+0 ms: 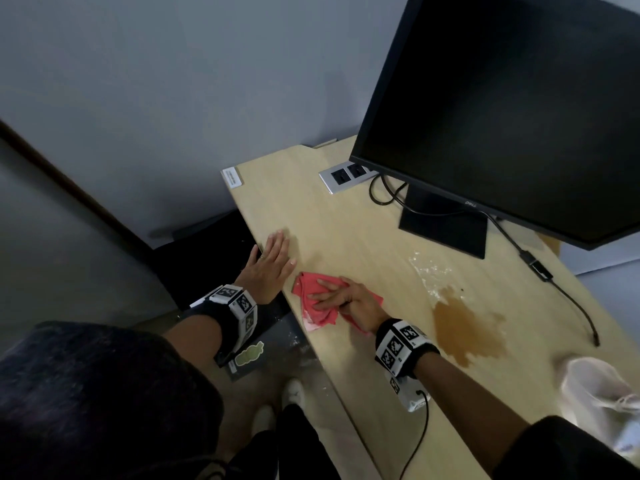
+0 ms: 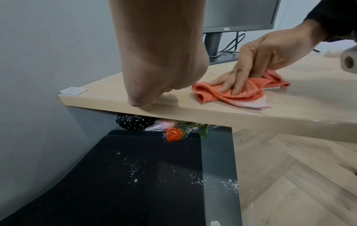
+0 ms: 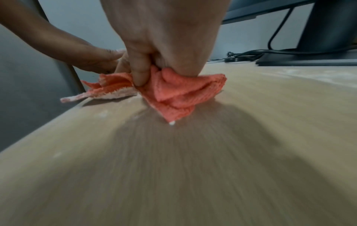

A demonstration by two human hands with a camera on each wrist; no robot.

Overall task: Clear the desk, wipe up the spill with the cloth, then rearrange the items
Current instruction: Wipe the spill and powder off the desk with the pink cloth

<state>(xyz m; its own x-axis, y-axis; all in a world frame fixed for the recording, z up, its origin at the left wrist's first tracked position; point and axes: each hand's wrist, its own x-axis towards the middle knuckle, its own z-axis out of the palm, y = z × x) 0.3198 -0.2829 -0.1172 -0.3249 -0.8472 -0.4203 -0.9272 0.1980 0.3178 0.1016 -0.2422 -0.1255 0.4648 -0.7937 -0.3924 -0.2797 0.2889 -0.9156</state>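
Note:
A red cloth point(image 1: 313, 308) lies bunched near the left edge of the light wooden desk point(image 1: 363, 216). My right hand point(image 1: 346, 297) presses down on it with fingers spread, and in the right wrist view one finger of this right hand point(image 3: 164, 38) curls into the cloth point(image 3: 179, 91). My left hand point(image 1: 273, 261) lies flat and open at the desk's left edge, just left of the cloth point(image 2: 212, 94). A brown spill point(image 1: 464, 327) sits to the right of my right wrist. White powder point(image 1: 429, 268) is scattered beyond it.
A black monitor point(image 1: 502, 98) on its stand point(image 1: 443, 223) fills the back right, with a socket plate point(image 1: 346, 174) and a loose cable point(image 1: 568, 299) nearby. A blurred white object point(image 1: 595, 386) sits at the near right. Below the desk edge a black surface point(image 2: 135, 175) carries powder specks.

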